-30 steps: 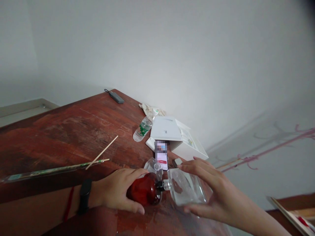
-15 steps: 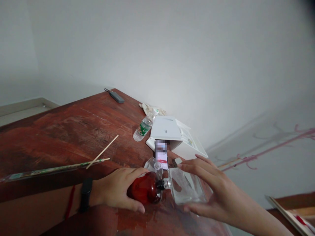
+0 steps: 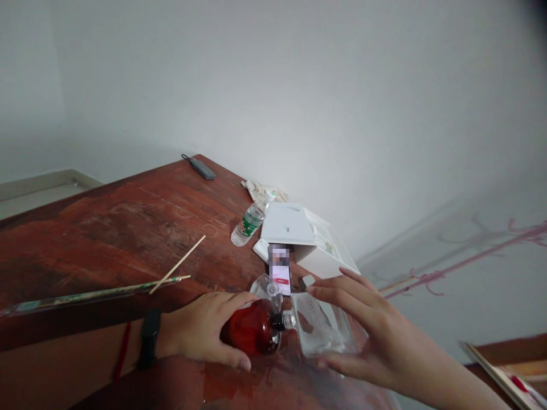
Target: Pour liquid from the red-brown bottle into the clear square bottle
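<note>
My left hand [image 3: 200, 333] grips a round dark-red bottle [image 3: 252, 330] lying on its side on the wooden table [image 3: 128, 228]. Its black neck points right into the mouth of a clear square glass bottle [image 3: 322, 330], which my right hand [image 3: 363, 333] holds from the right side, fingers spread over it. A little reddish liquid shows inside the clear bottle near its neck. A small clear bottle [image 3: 269, 287] stands just behind the two necks. A black band is on my left wrist.
Behind the bottles lie a phone [image 3: 280, 267] with a lit screen, a white open box [image 3: 307, 236], and a plastic water bottle [image 3: 248, 222] on its side. Thin sticks [image 3: 177, 265] and a long wrapped rod [image 3: 94, 295] lie at left. A small grey device [image 3: 201, 168] sits at the far edge.
Both hands and the two joined bottles stay almost still. The reddish patch inside the clear bottle has shifted slightly.
</note>
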The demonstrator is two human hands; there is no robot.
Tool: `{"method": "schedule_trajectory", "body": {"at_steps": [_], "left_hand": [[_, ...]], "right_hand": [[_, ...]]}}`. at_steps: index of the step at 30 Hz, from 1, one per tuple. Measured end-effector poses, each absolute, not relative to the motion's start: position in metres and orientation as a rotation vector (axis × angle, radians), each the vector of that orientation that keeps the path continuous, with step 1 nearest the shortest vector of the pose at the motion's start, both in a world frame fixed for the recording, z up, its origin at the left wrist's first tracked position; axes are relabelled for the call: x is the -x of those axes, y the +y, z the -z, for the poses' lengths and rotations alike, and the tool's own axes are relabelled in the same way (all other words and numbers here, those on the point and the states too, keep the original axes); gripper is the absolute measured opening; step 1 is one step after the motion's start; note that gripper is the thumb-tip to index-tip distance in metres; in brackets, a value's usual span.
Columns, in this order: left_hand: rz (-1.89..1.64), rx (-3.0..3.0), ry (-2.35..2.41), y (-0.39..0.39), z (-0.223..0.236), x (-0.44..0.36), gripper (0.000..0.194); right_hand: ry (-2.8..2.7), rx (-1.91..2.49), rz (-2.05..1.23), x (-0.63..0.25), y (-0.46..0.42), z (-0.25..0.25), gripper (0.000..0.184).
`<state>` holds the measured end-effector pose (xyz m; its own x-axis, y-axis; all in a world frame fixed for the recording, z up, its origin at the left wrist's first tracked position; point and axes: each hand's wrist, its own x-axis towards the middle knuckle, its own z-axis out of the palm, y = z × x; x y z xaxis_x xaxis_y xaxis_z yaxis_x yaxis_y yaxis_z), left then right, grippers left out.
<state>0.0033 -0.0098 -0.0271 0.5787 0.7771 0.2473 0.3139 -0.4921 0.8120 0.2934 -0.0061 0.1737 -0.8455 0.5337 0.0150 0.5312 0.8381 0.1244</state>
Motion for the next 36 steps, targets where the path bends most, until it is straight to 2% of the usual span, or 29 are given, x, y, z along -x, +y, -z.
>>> {"method": "schedule_trajectory", "body": {"at_steps": [19,36], "left_hand": [[-0.749,-2.077,0.88,-0.0099,0.0225,-0.0032,0.096],[-0.751,-2.088,0.92,-0.0102,0.0275,-0.0033,0.103]], "right_hand": [[2.971,-0.75,-0.412,-0.2854,-0.0094,-0.1786,0.069],[2.998,-0.752,-0.383,-0.2843,-0.0121,-0.1791,0.07]]}}
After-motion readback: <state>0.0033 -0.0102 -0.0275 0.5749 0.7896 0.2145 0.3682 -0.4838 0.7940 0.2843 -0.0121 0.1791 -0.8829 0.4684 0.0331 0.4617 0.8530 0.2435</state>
